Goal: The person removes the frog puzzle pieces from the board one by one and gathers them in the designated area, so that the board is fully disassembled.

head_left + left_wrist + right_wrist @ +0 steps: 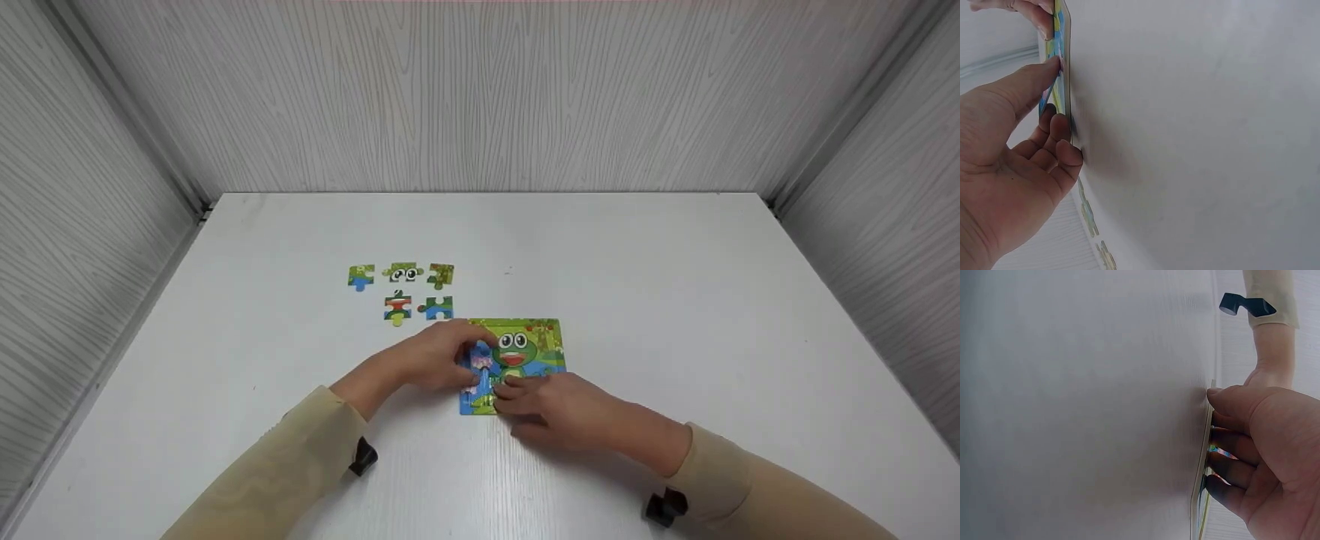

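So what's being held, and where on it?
The left hand pinches a flower puzzle piece by opposite edges, between thumb and finger. The right hand rests its fingers on the frog puzzle board, with no clear grip.

Flat green-blue frog puzzle (514, 361)

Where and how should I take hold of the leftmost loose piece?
Take the leftmost piece by its straight left edge, coming from above left. The table is bare there, while the eyes piece lies close on its right and a tab juts from its near side. It lies flat, so that edge probably needs tipping up first.
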### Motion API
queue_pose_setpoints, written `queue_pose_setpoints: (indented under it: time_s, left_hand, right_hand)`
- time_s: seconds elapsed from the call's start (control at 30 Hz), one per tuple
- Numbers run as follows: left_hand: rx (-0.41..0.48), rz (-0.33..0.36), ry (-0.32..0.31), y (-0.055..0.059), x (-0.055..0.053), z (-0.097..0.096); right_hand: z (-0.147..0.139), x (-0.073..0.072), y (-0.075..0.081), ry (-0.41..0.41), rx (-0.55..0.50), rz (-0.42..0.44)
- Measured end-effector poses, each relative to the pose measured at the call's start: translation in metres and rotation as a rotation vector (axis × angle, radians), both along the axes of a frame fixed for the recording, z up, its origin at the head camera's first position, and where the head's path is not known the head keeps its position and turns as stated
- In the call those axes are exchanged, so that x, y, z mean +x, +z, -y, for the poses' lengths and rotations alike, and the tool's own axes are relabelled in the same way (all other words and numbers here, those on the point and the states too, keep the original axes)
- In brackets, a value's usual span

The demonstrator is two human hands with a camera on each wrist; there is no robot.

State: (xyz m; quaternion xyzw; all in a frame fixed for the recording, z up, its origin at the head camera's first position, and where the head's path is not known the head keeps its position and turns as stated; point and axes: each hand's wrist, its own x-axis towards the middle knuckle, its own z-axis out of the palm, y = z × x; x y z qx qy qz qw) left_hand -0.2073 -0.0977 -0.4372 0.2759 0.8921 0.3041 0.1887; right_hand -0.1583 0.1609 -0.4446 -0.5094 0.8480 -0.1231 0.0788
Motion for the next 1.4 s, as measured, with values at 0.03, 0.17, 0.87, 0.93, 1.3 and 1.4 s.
queue_pose_setpoints:
  time_s: [0.03,0.17,0.87,0.93,1.3,1.4]
  left_hand:
    - [0.0,-0.002,-0.002,0.0,0.0,0.0]
    - [0.002,-0.002,-0.002,-0.001,0.0,0.0]
    - [0.006,-0.049,0.084,-0.006,0.001,0.003]
    - [0.008,-0.053,0.092,-0.006,0.0,0.004]
    - [0.078,-0.107,0.148,0.006,-0.004,0.023]
    - [0.092,-0.126,0.161,0.009,-0.006,0.032]
  right_hand:
    - [0.0,0.0,0.0,0.002,0.002,-0.003]
    - [0.0,0.0,0.0,0.008,0.002,-0.009]
    - [-0.001,0.001,0.0,0.007,0.004,0.011]
    - [-0.001,0.002,0.0,0.002,0.013,0.016]
    - [-0.001,0.001,0.001,0.013,-0.004,0.013]
    - [-0.001,0.0,0.001,0.006,-0.012,0.024]
